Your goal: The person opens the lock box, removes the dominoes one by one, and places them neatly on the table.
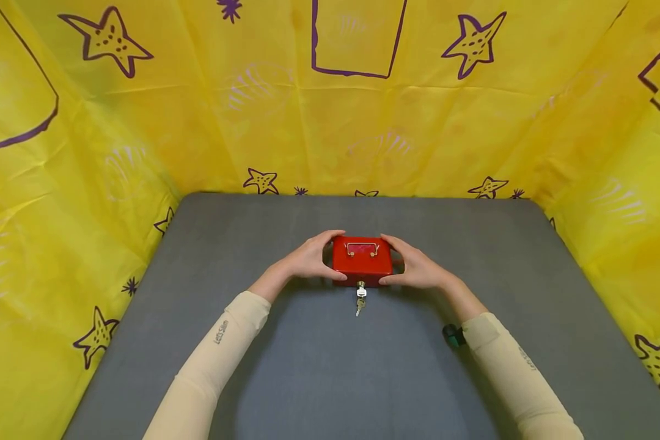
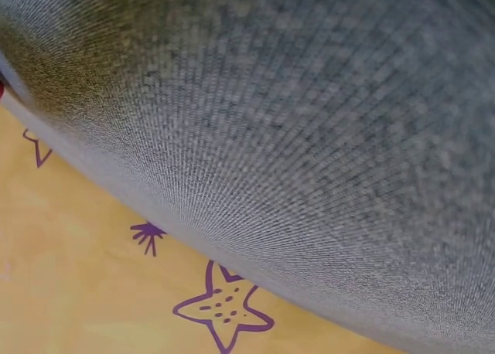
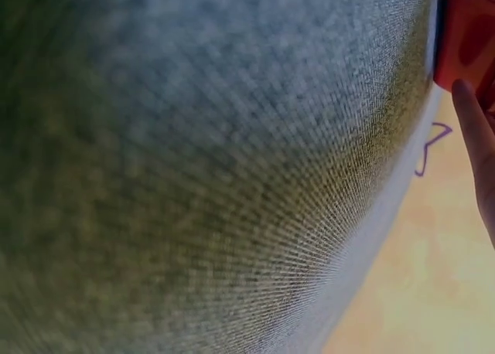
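A small red cash box stands on the grey tabletop, its lid down and a wire handle lying on top. From the lock at its front hang keys. My left hand grips the left side, thumb at the front and fingers at the far corner. On the right side my right hand holds it the same way. The right wrist view shows one finger touching the red box. In the left wrist view the hand is out of sight, and only a sliver of red shows.
Yellow cloth walls with purple starfish drawings enclose the table at the back and both sides. A dark band with a small device is on the right wrist. Pale sleeves cover both forearms.
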A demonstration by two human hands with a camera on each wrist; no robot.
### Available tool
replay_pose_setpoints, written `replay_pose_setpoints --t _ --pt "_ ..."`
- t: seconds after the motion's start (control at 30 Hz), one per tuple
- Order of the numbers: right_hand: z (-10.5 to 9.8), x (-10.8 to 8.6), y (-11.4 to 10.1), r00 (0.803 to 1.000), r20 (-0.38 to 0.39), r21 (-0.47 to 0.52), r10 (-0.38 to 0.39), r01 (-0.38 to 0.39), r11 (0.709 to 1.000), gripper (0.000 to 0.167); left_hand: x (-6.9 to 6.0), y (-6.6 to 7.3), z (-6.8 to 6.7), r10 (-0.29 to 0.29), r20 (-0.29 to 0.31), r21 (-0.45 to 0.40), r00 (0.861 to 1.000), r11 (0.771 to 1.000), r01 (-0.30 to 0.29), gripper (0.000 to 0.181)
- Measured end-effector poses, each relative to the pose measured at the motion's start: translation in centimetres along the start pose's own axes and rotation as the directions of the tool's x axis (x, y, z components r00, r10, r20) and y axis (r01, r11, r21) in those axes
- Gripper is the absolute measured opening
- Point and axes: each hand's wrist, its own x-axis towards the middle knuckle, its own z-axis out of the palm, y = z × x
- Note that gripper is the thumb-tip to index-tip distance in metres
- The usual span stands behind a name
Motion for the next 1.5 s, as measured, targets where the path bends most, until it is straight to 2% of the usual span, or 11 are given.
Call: replay_pose_setpoints --t 0.13,0.27,0.5,0.73,1.0,1.13,1.27,1.4,1.5 --pt "-0.1 0.0 0.1 1.000 0.004 0.015 0.006 -0.006 1.000 0.104 0.1 0.1 0.0 0.013 0.005 -0.027 1.000 1.000 -0.013 0.100" --pt "-0.1 0.1 0.3 1.000 0.003 0.012 -0.010 0.010 1.000 0.104 0.2 0.1 0.0 0.025 0.020 -0.016 0.999 1.000 -0.024 0.111" --pt "0.0 0.1 0.3 0.999 -0.004 -0.008 -0.032 0.032 0.999 0.104 -0.1 -0.2 0.5 -0.030 0.075 0.052 0.997 0.998 0.026 0.121" --pt "-0.3 0.3 -0.1 1.000 0.010 0.022 -0.009 0.009 1.000 0.101 -0.2 -0.4 0.7 0.002 0.062 0.043 0.998 0.999 -0.005 0.122" --pt "-1.0 0.6 -0.2 0.999 0.042 0.032 0.029 -0.031 0.999 0.098 -0.3 -0.7 0.7 -0.019 0.059 0.016 0.998 1.000 0.018 0.124" --pt "-1.5 0.8 -0.2 0.995 0.065 0.119 0.071 -0.078 0.990 0.091 -0.5 -0.7 0.6 -0.036 0.055 -0.006 0.998 0.999 0.037 0.125" --pt "-2.1 1.1 -0.2 0.992 0.074 0.237 0.106 -0.121 0.964 0.081 -0.7 -0.5 0.6 -0.051 0.054 -0.021 0.997 0.998 0.052 0.126" --pt "-2.5 1.6 0.0 0.988 0.055 0.268 0.142 -0.152 0.951 0.070 -0.8 -0.5 0.7 -0.073 0.050 -0.028 0.996 0.997 0.074 0.126" --pt "-2.7 2.0 -0.1 0.984 0.056 0.319 0.169 -0.178 0.931 0.066 -0.8 -0.5 0.8 -0.094 0.049 -0.031 0.994 0.995 0.096 0.127"
